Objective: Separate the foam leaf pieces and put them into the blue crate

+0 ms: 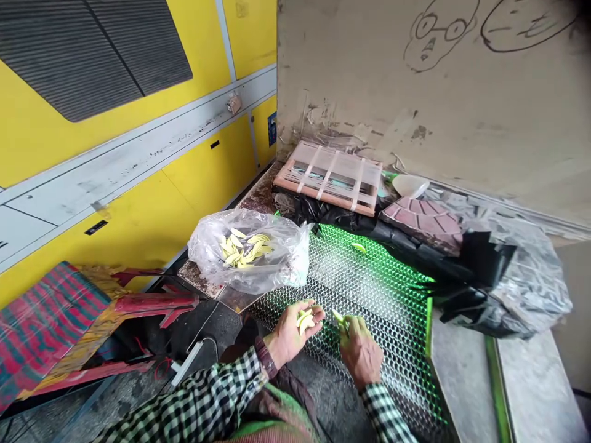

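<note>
My left hand (295,332) is turned palm up with its fingers curled. Several small pale-yellow leaf-shaped pieces (305,321) rest in it. Beside it, my right hand (361,352) is closed, back upward, over the wire mesh belt (388,301). A yellow-green leaf-shaped piece (339,317) sticks out between its thumb and fingers; whether more are inside is hidden. On the left, a clear plastic bag (203,246) lies spread open, holding a heap of the same pieces (244,249). One more leaf-shaped piece (359,248) lies alone on the mesh near the green-lit opening.
A yellow machine panel (207,166) stands at the left. Behind the belt are a framed screen (332,175), black plastic wrapping (480,258) and a taped pink bundle (422,221). A cardboard wall (351,67) rises beyond. At lower left is a seat with plaid cloth (55,326).
</note>
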The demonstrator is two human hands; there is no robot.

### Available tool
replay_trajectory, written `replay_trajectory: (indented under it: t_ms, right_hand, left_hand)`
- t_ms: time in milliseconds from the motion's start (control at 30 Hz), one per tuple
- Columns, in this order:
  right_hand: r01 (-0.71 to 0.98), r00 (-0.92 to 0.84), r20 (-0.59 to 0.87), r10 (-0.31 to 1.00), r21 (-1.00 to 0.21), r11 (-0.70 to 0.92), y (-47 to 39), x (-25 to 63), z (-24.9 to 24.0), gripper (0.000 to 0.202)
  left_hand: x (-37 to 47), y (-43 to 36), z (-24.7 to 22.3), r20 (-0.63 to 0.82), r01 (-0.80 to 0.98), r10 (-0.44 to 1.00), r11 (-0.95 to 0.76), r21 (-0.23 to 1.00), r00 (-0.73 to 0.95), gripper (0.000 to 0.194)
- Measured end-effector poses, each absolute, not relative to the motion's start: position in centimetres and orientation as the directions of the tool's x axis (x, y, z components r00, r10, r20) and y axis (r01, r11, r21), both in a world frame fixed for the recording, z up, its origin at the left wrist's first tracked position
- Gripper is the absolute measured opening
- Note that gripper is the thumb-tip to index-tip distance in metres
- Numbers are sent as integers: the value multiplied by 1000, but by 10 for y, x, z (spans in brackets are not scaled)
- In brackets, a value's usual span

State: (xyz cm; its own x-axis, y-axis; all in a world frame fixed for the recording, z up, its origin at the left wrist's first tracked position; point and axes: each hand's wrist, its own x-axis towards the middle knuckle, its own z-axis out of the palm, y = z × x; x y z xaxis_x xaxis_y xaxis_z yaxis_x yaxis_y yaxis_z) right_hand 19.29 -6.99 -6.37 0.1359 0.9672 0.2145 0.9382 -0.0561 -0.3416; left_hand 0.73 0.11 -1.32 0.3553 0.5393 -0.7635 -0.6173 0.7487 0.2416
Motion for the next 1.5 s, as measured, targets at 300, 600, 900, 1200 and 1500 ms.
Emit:
replay_trajectory:
  t_ms: [300, 600, 900, 1200, 1500]
  right_hand:
    - [728, 86, 104, 991, -686, 9, -68, 132, -26, 25]
    - [846, 252, 339, 906, -532, -36, -73, 190, -63, 24]
    - [945, 46, 346, 937, -319, 72, -91, 186, -67, 21]
    - [624, 221, 171, 960, -781, -4, -70, 148, -29, 27]
    - [740, 369, -38, 929, -592, -318, -33, 203, -58, 38]
  left_hand:
    - [14, -4, -18, -677, -624, 593, 742, 248, 436, 36]
    - [6, -6, -21, -723, -632, 551, 747, 206, 416, 23]
    - [9, -5, -15, -760, -573, 511, 788, 226, 402, 18]
    - [18, -23, -25, -586, -529, 606, 784, 325, 539, 15]
    - [2, -23, -16, -797, -419, 505, 836, 355, 332, 31]
